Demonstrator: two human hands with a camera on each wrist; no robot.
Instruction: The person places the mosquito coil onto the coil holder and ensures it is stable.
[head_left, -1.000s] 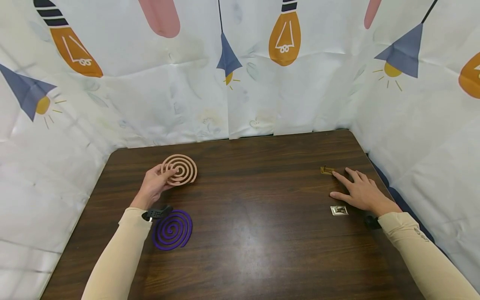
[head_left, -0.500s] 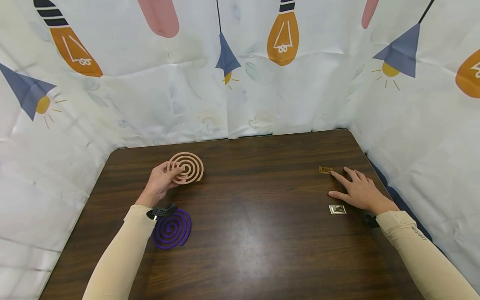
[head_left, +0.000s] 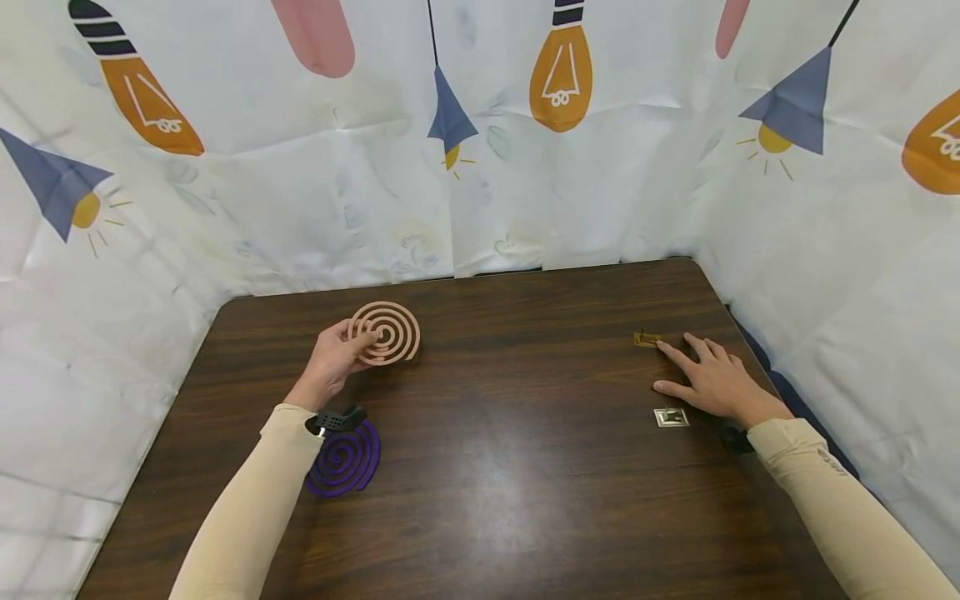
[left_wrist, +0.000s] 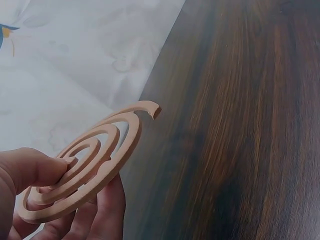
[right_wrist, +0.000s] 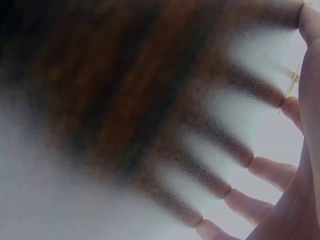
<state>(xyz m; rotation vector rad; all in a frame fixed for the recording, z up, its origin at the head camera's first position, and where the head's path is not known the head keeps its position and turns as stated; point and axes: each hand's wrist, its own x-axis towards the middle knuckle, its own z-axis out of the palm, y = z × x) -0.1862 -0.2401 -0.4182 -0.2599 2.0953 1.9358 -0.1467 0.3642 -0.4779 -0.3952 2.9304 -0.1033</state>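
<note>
In the head view my left hand (head_left: 330, 362) holds a tan mosquito coil (head_left: 386, 334) above the back left of the table, its thumb near the coil's centre. The left wrist view shows the thumb on top of the tilted coil (left_wrist: 131, 142) and the fingers beneath. A purple mosquito coil (head_left: 341, 457) lies flat below my left wrist, which partly covers it. On the right, my right hand (head_left: 723, 387) rests its spread fingertips on the table. Its index fingertip touches or nearly touches a small gold-coloured metal coil stand (head_left: 646, 339). A silver-coloured stand (head_left: 671, 417) lies nearer, below the thumb.
The dark wooden table (head_left: 510, 400) has rounded far corners. White curtain (head_left: 495, 200) printed with lamps and bulbs hangs along its back and both sides. A dark band (head_left: 345, 418) is on my left wrist.
My left hand has carried the tan coil to the right and slightly toward the back. The right hand keeps its place by the gold-coloured stand; the whole head view has shifted slightly.
</note>
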